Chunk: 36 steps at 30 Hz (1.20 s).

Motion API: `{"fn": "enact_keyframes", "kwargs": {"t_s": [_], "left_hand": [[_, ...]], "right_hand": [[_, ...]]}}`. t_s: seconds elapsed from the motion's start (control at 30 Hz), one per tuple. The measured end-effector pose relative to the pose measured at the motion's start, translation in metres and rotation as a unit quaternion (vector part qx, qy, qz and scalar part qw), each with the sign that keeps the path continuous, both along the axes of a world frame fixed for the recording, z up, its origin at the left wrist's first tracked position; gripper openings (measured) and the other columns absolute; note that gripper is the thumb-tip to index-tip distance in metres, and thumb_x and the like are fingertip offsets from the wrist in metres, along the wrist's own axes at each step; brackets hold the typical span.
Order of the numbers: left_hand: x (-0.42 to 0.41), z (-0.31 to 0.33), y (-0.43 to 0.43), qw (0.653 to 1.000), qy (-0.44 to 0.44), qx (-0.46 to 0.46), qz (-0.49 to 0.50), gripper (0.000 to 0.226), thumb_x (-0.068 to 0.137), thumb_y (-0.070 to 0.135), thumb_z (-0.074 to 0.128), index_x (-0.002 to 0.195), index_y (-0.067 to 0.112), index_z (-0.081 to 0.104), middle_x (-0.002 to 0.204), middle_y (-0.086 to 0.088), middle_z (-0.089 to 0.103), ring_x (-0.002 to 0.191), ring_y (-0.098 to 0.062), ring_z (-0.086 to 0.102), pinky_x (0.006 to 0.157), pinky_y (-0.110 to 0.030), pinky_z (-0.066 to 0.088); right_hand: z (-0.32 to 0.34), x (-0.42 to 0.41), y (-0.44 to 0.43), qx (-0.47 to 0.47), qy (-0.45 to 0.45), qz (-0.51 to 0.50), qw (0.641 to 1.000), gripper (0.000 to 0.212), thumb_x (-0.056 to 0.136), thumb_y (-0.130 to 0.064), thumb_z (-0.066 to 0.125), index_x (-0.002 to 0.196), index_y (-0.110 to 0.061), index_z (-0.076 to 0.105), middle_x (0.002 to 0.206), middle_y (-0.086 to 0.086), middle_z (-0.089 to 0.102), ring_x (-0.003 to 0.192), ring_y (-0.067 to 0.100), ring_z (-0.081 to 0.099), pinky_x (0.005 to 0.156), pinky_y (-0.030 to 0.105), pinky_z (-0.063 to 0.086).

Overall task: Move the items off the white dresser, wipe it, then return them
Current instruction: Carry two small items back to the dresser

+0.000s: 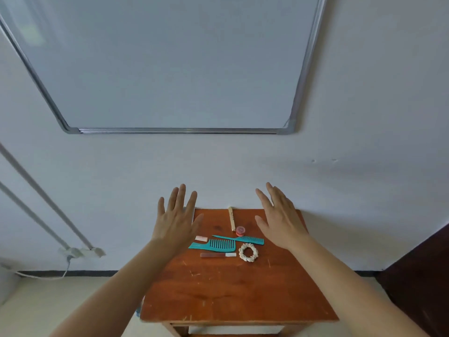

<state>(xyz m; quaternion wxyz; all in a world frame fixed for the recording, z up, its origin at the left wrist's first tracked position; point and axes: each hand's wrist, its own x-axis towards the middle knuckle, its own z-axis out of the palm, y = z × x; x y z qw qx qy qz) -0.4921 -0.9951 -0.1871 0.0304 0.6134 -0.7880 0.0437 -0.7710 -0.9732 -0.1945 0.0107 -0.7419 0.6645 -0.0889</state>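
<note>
A brown wooden table (233, 295) stands against the wall. On its far half lie a wide-tooth teal comb (213, 245), a fine teal comb (240, 239), a cream scrunchie (248, 251), a pink lip-gloss tube (217, 255), a small pink piece (201, 238), a cream stick (232, 218) and a small red jar (240, 230). My left hand (176, 217) hovers with spread fingers over the table's far left corner. My right hand (279, 216) hovers flat over the far right side. Both hold nothing.
A framed whiteboard (170, 62) hangs on the wall above. Grey conduits and a socket with a cable (80, 252) run at the lower left. Something dark brown (422, 276) stands to the right. A thin white edge (193, 214) shows behind my left hand.
</note>
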Motion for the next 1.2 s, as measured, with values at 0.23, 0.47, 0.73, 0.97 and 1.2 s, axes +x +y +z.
{"fn": "enact_keyframes", "kwargs": {"t_s": [0.23, 0.47, 0.73, 0.97, 1.2], "left_hand": [[0.007, -0.016, -0.109, 0.998, -0.009, 0.048, -0.031, 0.069, 0.097, 0.059, 0.013, 0.154, 0.026, -0.007, 0.162, -0.008, -0.016, 0.149, -0.028, -0.011, 0.12, -0.052, 0.002], [-0.019, -0.108, -0.1, 0.982, 0.001, 0.169, -0.082, 0.067, 0.099, 0.056, 0.025, 0.154, 0.029, -0.001, 0.162, -0.004, -0.014, 0.149, -0.028, -0.012, 0.118, -0.05, -0.002], [-0.041, -0.205, -0.022, 0.94, -0.06, 0.301, -0.151, 0.066, 0.103, 0.045, 0.03, 0.155, 0.023, -0.004, 0.163, -0.005, -0.007, 0.149, -0.027, -0.012, 0.115, -0.05, -0.006], [-0.048, -0.207, -0.02, 0.931, -0.096, 0.304, -0.176, 0.076, 0.098, 0.034, 0.052, 0.155, 0.024, 0.004, 0.163, -0.004, 0.007, 0.15, -0.027, 0.005, 0.119, -0.048, 0.008], [-0.057, -0.192, -0.048, 0.922, -0.117, 0.297, -0.221, 0.075, 0.094, 0.026, 0.06, 0.153, 0.027, 0.013, 0.153, -0.001, 0.031, 0.14, -0.022, 0.03, 0.109, -0.036, 0.038]], "right_hand": [[-0.017, 0.017, -0.069, 0.041, -0.005, -0.059, 0.997, 0.066, 0.103, -0.041, 0.04, 0.157, -0.027, 0.004, 0.165, 0.004, -0.007, 0.152, 0.025, -0.001, 0.121, 0.041, 0.012], [-0.104, 0.015, -0.069, 0.151, -0.013, -0.077, 0.986, 0.071, 0.099, -0.039, 0.052, 0.155, -0.024, 0.012, 0.164, 0.008, 0.008, 0.151, 0.026, 0.012, 0.119, 0.041, 0.024], [-0.2, 0.021, -0.006, 0.285, -0.046, -0.012, 0.957, 0.067, 0.1, -0.038, 0.049, 0.155, -0.03, 0.01, 0.164, 0.004, 0.005, 0.151, 0.023, 0.011, 0.116, 0.042, 0.032], [-0.215, 0.012, 0.008, 0.218, -0.019, -0.003, 0.976, 0.03, 0.095, -0.031, 0.06, 0.123, -0.021, 0.06, 0.138, 0.005, 0.052, 0.127, 0.024, 0.048, 0.097, 0.038, 0.05], [-0.211, 0.01, 0.009, 0.204, 0.007, -0.033, 0.978, 0.023, 0.095, -0.014, 0.057, 0.118, -0.016, 0.06, 0.125, 0.005, 0.056, 0.113, 0.023, 0.053, 0.088, 0.036, 0.052]]}}
